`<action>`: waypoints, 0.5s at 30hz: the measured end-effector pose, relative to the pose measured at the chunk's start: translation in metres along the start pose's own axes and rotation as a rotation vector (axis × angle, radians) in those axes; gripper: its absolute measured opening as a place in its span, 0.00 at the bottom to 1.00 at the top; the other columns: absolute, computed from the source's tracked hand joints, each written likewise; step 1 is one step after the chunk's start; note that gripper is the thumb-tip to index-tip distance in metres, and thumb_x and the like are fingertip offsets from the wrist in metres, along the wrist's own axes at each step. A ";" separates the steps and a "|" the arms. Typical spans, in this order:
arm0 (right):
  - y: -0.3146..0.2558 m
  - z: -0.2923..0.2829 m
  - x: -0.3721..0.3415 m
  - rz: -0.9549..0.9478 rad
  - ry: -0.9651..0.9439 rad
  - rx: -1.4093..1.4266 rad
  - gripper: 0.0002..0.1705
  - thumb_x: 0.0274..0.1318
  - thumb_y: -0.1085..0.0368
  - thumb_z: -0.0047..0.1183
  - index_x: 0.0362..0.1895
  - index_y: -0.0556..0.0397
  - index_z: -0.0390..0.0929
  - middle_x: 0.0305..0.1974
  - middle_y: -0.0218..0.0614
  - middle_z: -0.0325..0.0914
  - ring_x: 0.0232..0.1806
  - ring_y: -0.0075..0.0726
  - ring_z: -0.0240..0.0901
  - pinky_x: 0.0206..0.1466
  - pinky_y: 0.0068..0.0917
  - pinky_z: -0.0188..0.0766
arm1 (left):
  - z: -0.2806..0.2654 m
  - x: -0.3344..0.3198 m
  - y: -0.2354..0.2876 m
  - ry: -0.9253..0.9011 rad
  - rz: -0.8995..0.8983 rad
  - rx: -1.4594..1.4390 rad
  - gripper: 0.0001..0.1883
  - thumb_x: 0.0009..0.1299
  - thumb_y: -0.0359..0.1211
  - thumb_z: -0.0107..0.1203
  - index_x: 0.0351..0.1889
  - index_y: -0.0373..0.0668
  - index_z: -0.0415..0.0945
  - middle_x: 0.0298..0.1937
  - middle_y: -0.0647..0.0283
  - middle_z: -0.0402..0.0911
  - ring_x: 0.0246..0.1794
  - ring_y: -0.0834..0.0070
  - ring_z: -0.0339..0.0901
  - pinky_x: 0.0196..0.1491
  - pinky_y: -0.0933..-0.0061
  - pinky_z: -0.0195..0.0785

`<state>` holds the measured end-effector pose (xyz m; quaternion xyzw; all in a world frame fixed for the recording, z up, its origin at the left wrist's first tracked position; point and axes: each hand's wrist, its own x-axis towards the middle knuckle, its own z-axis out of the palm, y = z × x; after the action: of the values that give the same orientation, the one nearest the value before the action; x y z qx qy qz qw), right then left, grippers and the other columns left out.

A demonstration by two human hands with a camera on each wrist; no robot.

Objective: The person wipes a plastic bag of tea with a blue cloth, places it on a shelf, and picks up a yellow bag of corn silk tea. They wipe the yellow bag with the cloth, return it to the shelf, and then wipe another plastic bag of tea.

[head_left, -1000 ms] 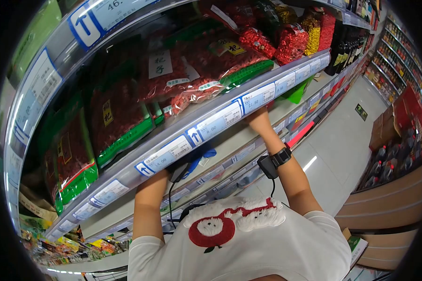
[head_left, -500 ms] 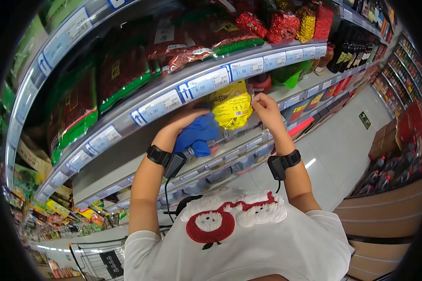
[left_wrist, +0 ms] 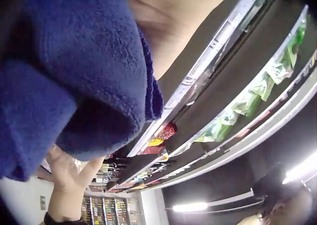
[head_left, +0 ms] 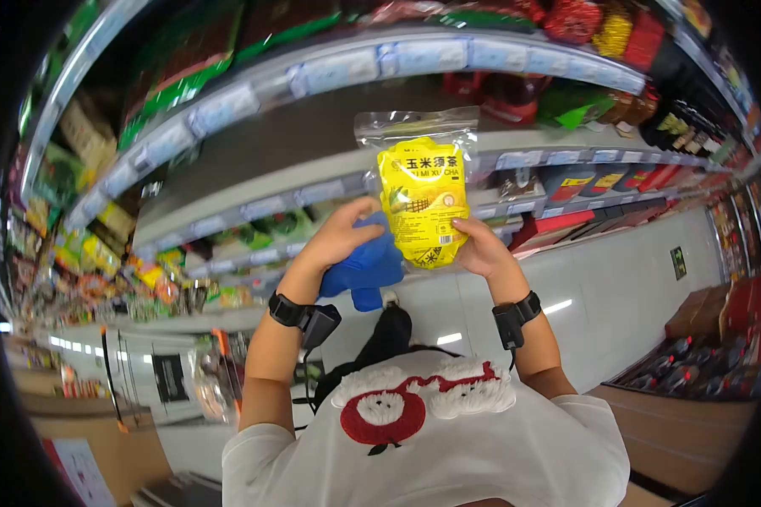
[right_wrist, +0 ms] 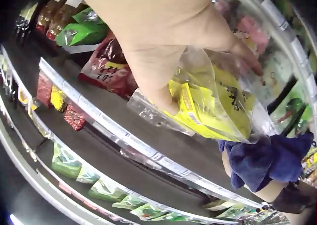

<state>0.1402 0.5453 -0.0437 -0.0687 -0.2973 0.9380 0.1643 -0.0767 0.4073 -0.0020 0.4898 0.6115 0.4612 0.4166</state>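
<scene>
A clear zip bag with a yellow corn silk tea pack inside is held upright, its printed front toward the head camera. My right hand pinches it at the lower right side, thumb on the front. The right wrist view shows the thumb along the tea bag and fingers reaching behind it. My left hand holds a blue cloth beside the bag's left edge. Much of the left hand is hidden by the cloth in the left wrist view.
A long shelf with a price-tag edge runs ahead, with packed red goods above it. Green and red packs stand on the level below, with dark bottles at right. A shopping cart is at lower left. Tiled floor lies below right.
Both hands were at the shelf, the right one reaching under the price edge. The tea bag came out and is now nearer my body, with the cloth beside it. The view has turned and lowered.
</scene>
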 end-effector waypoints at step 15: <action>0.137 0.104 0.029 0.444 -0.278 -0.159 0.31 0.48 0.76 0.54 0.59 0.53 0.62 0.54 0.39 0.71 0.55 0.39 0.69 0.56 0.38 0.67 | -0.045 -0.236 0.025 1.483 0.336 0.411 0.09 0.59 0.27 0.57 0.37 0.38 0.74 0.30 0.65 0.76 0.31 0.79 0.73 0.35 0.75 0.67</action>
<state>0.0527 0.3939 -0.0393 -0.0156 -0.3672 0.9253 -0.0935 -0.0740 0.1709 0.0465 0.2073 0.7204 0.6023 -0.2744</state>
